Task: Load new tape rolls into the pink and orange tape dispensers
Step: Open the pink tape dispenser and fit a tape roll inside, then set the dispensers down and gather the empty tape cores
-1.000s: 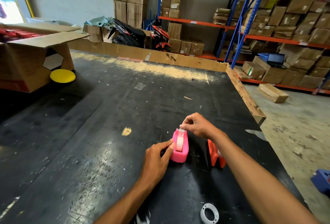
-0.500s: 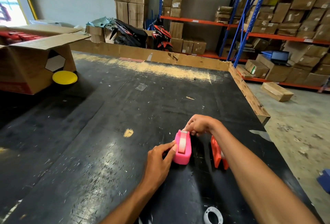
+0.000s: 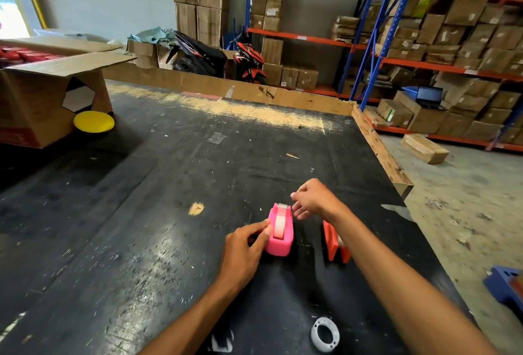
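The pink tape dispenser [image 3: 280, 233] stands on the black table [image 3: 169, 213] with a whitish tape roll in its slot. My left hand [image 3: 246, 250] grips its left side, thumb against the roll. My right hand [image 3: 311, 199] hovers just right of the dispenser's far cutter end, fingers loosely spread and apart from it, holding nothing that I can see. The orange tape dispenser [image 3: 335, 244] stands to the right, partly hidden behind my right forearm. A white empty tape core [image 3: 325, 333] lies flat near the table's front edge.
An open cardboard box [image 3: 42, 94] and a yellow disc [image 3: 94, 121] sit at the far left of the table. A raised wooden rim [image 3: 379, 150] borders the far and right edges. Shelving with cartons and parked motorbikes stand beyond. A blue object [image 3: 506, 284] is on the floor at right.
My right hand was pinching at the dispenser's cutter end; it has let go, opened and lifted slightly to the right. My left hand stays on the pink dispenser.
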The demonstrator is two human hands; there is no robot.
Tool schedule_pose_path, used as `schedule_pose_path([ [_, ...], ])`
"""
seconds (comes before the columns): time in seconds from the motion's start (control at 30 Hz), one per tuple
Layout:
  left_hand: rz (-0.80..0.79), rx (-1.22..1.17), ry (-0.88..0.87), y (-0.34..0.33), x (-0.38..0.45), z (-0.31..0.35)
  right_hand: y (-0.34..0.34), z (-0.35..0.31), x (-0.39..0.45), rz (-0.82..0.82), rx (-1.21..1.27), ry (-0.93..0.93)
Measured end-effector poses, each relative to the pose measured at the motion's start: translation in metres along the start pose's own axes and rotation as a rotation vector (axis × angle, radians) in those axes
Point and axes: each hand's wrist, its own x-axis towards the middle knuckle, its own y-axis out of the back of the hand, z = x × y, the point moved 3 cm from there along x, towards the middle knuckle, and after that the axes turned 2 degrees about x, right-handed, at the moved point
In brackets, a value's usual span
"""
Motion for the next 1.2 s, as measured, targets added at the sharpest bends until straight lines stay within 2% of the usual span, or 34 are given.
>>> schedule_pose_path([
  [0.2,-0.066,-0.041,0.056,0.000,0.005,0.002,-0.014,0.026,-0.040,-0.013,0.056,0.000],
  [0.3,-0.082,-0.032,0.044,-0.004,0.007,0.006,-0.017,0.033,-0.047,0.054,0.077,0.043],
  [0.73,-0.041,0.038,0.022,-0.009,0.003,0.013,-0.004,0.038,-0.070,0.155,0.045,0.108],
  [0.87,-0.015,0.146,-0.078,-0.005,-0.003,0.022,0.016,0.041,-0.095,0.215,0.006,0.183],
  [0.93,-0.090,0.150,-0.137,-0.007,-0.011,0.031,0.031,0.047,-0.111,0.217,-0.052,0.199],
  [1.03,-0.322,0.150,-0.217,-0.017,-0.028,0.045,0.052,0.061,-0.137,0.174,-0.255,0.198],
  [1.2,-0.527,0.353,-0.422,-0.034,-0.062,0.061,0.076,0.109,-0.182,0.102,-0.436,0.041],
])
